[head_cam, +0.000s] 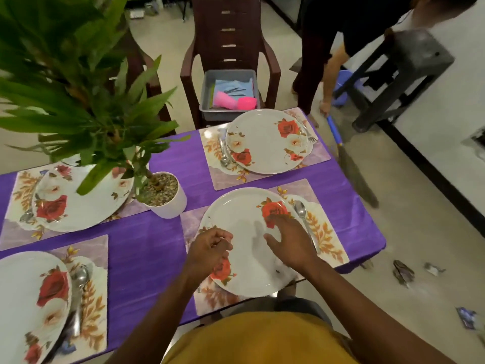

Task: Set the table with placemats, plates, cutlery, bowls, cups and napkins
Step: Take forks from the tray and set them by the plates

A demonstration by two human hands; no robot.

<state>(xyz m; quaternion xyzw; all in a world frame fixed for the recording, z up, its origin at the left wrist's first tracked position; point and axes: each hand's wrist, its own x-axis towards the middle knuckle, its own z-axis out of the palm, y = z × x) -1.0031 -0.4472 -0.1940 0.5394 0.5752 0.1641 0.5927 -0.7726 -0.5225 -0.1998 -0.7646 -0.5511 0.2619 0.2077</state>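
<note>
I see my left hand [210, 249] over the left edge of the near plate [249, 243], fingers curled in loosely with nothing between them that I can make out. My right hand [288, 244] hovers over the same plate with fingers relaxed and slightly spread, palm down, gripping nothing; whether the fingertips touch the plate I cannot tell.

That plate, white with red roses, sits on a leaf-patterned placemat [328, 240] on the purple tablecloth [147, 248]. A spoon [301, 214] lies on the placemat just to the right of the plate.

Three more settings are laid. The far plate [265, 141] rests on its own placemat [319, 151], with a spoon [224, 151] tucked at its left edge and a fork [307, 130] at its right. On the left, a plate [81, 200] is partly hidden by the leaves of a potted plant [168, 195] in a white pot, which stands between the settings. At the lower left, a fourth plate [31, 306] has a spoon [78, 282] beside it on a placemat [91, 298].

Beyond the table, a grey tub [207, 82] sits on a brown chair [231, 30]; it holds pink cups [233, 102], blue napkins [231, 84] and some cutlery, blurred. At the upper right another person [341, 35] bends down holding a broom [346, 158].
</note>
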